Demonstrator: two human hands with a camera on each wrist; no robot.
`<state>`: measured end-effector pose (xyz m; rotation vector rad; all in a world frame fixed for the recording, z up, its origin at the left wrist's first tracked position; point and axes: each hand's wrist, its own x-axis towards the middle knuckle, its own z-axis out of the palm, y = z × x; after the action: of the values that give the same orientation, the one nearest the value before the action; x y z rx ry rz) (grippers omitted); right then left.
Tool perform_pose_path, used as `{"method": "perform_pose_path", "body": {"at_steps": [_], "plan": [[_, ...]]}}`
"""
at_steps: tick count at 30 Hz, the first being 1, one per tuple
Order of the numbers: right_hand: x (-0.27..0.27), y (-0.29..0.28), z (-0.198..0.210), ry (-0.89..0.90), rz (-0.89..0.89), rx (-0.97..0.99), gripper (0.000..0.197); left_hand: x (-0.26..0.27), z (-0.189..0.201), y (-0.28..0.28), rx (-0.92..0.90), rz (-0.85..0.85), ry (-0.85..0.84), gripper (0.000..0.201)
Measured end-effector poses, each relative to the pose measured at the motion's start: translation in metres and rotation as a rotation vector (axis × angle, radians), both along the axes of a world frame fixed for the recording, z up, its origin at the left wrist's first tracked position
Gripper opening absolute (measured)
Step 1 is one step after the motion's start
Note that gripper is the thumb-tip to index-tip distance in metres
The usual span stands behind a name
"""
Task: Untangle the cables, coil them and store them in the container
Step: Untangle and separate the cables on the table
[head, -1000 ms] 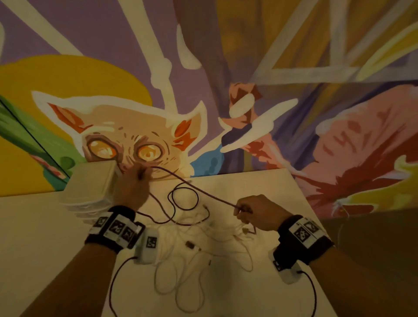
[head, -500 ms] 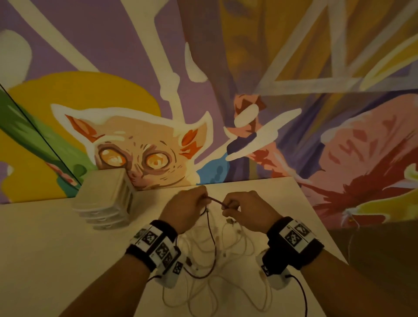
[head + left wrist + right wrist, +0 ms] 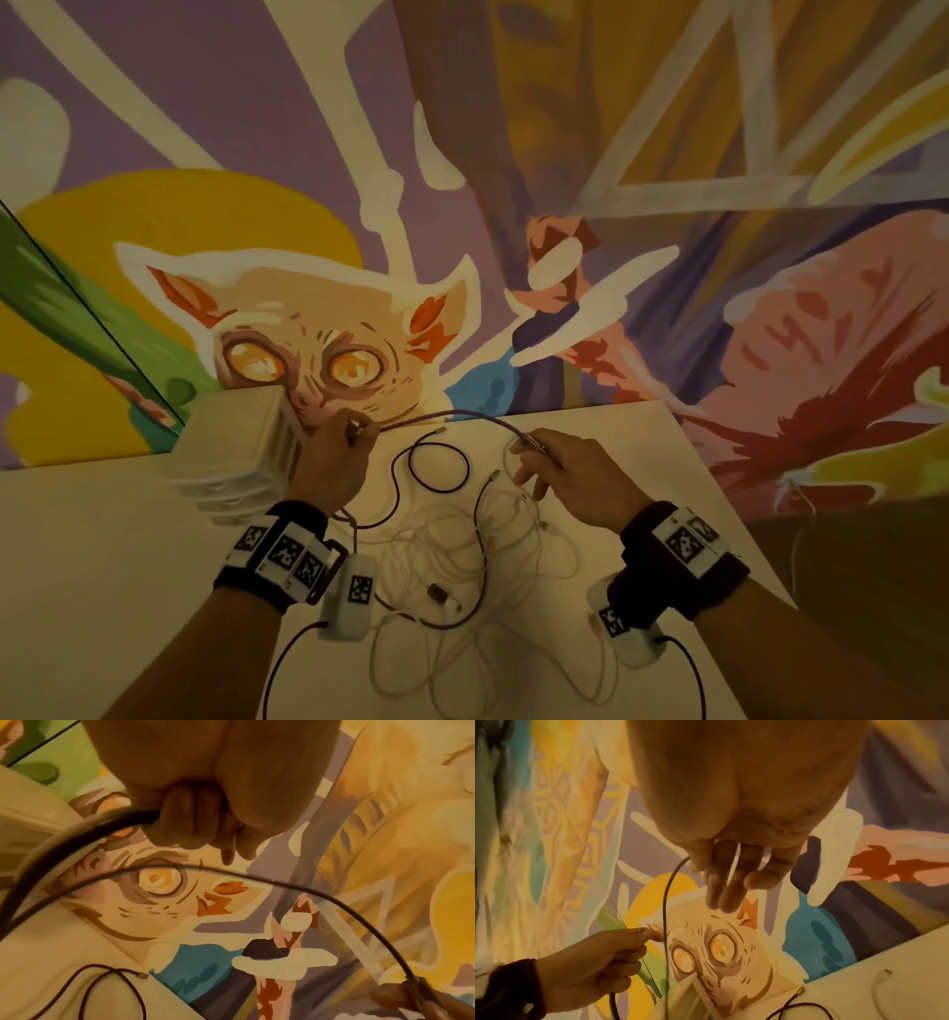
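A dark purple cable (image 3: 452, 414) arcs above the table between my two hands. My left hand (image 3: 353, 430) grips it in curled fingers (image 3: 190, 817) beside the container. My right hand (image 3: 530, 443) pinches the cable near its plug end between thumb and forefinger, and its other fingers (image 3: 729, 882) are spread. The rest of the same cable (image 3: 436, 465) lies looped on the table. Beneath my wrists sits a tangle of white cables (image 3: 462, 555). The pale plastic container (image 3: 241, 452) stands at the back left, against the wall.
The white table (image 3: 102, 565) ends at a painted wall behind and at a slanted edge on the right (image 3: 729, 514). A small brown plug (image 3: 437, 595) lies in the tangle. Wrist-camera leads (image 3: 287, 652) trail off the near edge.
Half a second ago my hands were close together over the tangle. They have since drawn apart, the left toward the container, and the dark cable now spans a longer arc between them.
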<state>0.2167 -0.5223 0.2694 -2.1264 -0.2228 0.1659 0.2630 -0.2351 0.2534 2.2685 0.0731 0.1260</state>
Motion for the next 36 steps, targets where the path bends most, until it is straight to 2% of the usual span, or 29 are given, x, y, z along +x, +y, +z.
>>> {"method": "perform_pose_path", "body": {"at_steps": [3,4,8,10,13,15,17,19,22,29,32,34,36], "plan": [[-0.002,-0.002,0.001,-0.081,-0.078,0.052,0.022,-0.006,-0.005,0.003,-0.049,-0.001,0.047,0.015],[-0.001,-0.004,0.001,-0.121,-0.107,0.069,0.023,-0.007,-0.008,0.005,-0.121,0.01,0.076,0.015],[-0.001,-0.012,0.009,-0.251,-0.257,0.206,0.023,-0.02,-0.005,0.009,-0.781,-0.03,0.341,0.023],[-0.001,-0.011,0.019,-0.232,-0.312,0.419,0.024,-0.025,0.002,0.005,-0.97,-0.081,0.397,0.031],[0.0,0.001,0.035,-0.121,-0.309,0.796,0.025,-0.029,0.011,-0.01,-1.136,-0.114,0.42,0.038],[0.0,0.013,0.041,-0.064,-0.281,0.922,0.02,-0.033,0.016,-0.022,-1.259,-0.143,0.46,0.032],[0.0,0.024,0.044,-0.016,-0.234,0.966,0.015,-0.035,0.02,-0.033,-1.306,-0.167,0.457,0.023],[0.002,0.031,0.042,0.045,-0.219,0.926,0.018,-0.036,0.021,-0.042,-1.266,-0.162,0.401,0.026],[0.003,0.038,0.036,0.067,-0.219,0.761,0.026,-0.036,0.022,-0.05,-1.229,-0.14,0.322,0.021],[0.0,0.053,0.025,-0.126,-0.154,0.388,0.01,-0.041,0.023,-0.059,-1.261,-0.043,0.282,0.025],[-0.004,0.062,0.025,-0.237,-0.227,0.341,0.006,-0.043,0.022,-0.065,-1.326,-0.066,0.213,0.019],[-0.007,0.069,0.023,-0.275,-0.247,0.334,0.006,-0.044,0.02,-0.067,-1.414,-0.117,0.196,0.026],[-0.008,0.079,0.02,-0.298,-0.221,0.303,0.008,-0.047,0.022,-0.074,-1.401,-0.125,0.216,0.03]]}}
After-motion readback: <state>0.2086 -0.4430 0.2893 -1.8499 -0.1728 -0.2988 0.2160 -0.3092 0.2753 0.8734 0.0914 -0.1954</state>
